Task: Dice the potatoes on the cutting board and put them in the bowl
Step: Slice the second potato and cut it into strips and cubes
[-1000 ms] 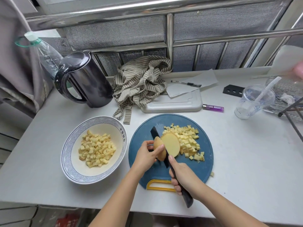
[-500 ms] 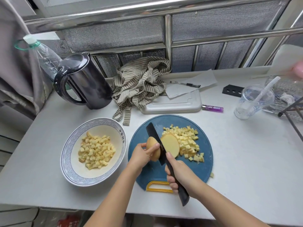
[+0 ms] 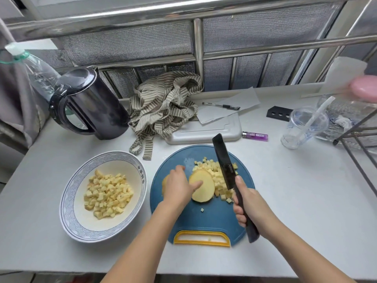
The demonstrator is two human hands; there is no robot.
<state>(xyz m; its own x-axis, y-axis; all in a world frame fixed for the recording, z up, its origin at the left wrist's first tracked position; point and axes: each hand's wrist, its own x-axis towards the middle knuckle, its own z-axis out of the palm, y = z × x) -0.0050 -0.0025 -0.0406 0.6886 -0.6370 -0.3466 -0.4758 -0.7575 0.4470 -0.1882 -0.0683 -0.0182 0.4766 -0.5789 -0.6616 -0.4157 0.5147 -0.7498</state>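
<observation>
The work is at the cutting stage, with a slab being readied for the blade. The left hand (image 3: 177, 186) is cupped over a potato chunk (image 3: 164, 180) on the round blue cutting board (image 3: 183, 217). Its thumb stretches onto the flat face of a thick potato slice (image 3: 205, 193) lying just beside it. The right hand (image 3: 247, 203) is wrapped round the handle of a black knife (image 3: 224, 162). The blade is raised, pointing toward the back edge of the surface (image 3: 295, 201), above a heap of diced potato (image 3: 219, 180) on the board's right part. Next, I judge, the slice needs pinning flat with fingertips tucked clear, then cutting into strips and cubes. The patterned bowl (image 3: 69, 201), near the front edge left of the board, holds a shallow mound of potato cubes (image 3: 106, 195). The board's heap is not yet moved over.
</observation>
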